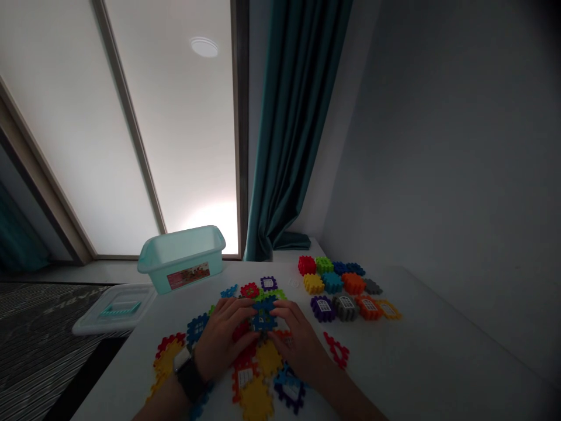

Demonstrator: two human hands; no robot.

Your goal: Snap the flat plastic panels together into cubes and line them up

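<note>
Both my hands meet over a pile of flat, toothed plastic building pieces (256,374) on a white table (416,362). My left hand (223,338), with a dark watch on its wrist, and my right hand (298,345) pinch a blue window-patterned block (263,318) between their fingertips. Red, yellow, orange, blue and purple pieces lie under and around both hands.
A row of assembled coloured blocks (344,286) stands at the back right of the table. A loose red piece (336,349) lies right of my right hand. A pale green plastic tub (182,257) stands at the back left, its clear lid (114,307) beside it. A teal curtain (293,134) hangs behind.
</note>
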